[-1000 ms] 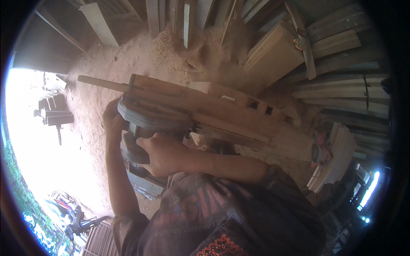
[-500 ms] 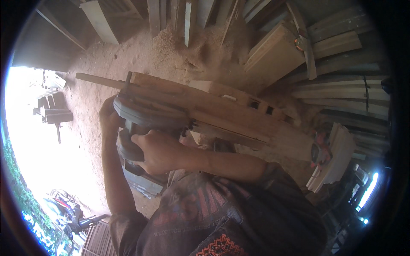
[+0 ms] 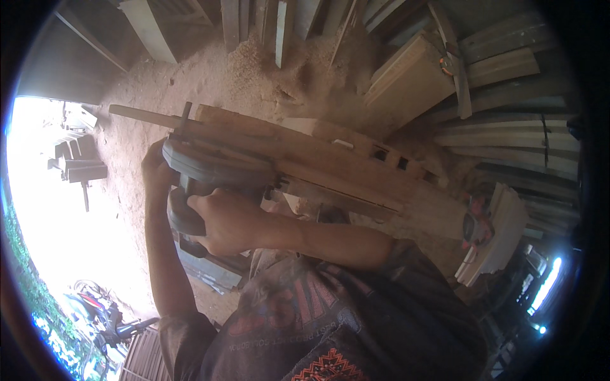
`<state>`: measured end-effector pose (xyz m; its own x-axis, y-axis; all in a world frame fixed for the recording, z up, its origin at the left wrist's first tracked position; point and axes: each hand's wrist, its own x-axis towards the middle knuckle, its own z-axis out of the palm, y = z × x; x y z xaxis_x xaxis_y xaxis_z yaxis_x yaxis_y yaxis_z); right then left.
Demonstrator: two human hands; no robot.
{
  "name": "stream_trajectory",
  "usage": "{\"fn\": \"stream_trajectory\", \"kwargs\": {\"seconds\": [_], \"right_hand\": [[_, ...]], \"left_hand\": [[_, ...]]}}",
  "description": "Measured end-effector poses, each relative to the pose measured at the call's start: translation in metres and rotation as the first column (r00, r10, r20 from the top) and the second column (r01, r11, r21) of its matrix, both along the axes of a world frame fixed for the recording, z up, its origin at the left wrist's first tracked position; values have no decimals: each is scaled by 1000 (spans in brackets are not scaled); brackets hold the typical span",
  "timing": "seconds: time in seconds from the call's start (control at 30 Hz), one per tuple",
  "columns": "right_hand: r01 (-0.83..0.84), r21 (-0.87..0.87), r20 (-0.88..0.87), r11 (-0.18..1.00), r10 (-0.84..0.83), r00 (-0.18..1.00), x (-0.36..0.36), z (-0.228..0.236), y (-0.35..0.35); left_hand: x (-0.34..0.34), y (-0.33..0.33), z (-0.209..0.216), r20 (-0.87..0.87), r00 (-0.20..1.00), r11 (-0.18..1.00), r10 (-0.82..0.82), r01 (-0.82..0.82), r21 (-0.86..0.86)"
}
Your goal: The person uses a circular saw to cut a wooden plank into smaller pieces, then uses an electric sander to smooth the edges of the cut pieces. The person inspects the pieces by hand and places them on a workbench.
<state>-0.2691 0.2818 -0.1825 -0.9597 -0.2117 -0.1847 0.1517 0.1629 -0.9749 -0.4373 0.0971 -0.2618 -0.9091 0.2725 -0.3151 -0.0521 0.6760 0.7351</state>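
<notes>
Basically, right hand [image 3: 225, 223] curls round grey power tool [image 3: 219, 170], left of frame centre; board [image 3: 318, 155] just above, long axis sloping down rightward; left hand [image 3: 155, 166] nearer board's left end, fingers hidden, can't tell.

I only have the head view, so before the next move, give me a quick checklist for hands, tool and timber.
1. Right hand on the grey power tool's rear handle: ok, fingers curled round it.
2. Left hand grip: cannot tell; it is at the tool's left end, fingers mostly hidden.
3. Right sleeve clear of the power tool: ok, well back.
4. Red-and-black tool apart from the power tool: ok, near the timber's right end.
5. Timber clamped: cannot tell.
</notes>
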Motion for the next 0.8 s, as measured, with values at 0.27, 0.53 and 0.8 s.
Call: {"fn": "stream_trajectory", "kwargs": {"seconds": [0.27, 0.53, 0.8], "right_hand": [[13, 3, -30, 1000, -12, 999, -10, 2, -4], [12, -35, -11, 999, -12, 1000, -23, -1, -14], [14, -53, -10, 999, -14, 1000, -36, -1, -22]], "left_hand": [[-9, -4, 7, -9, 1000, 1000, -3, 2, -28], [-23, -14, 4, -29, 999, 999, -35, 34, -32], [-37, -27, 4, -5, 999, 998, -47, 46, -38]]}}
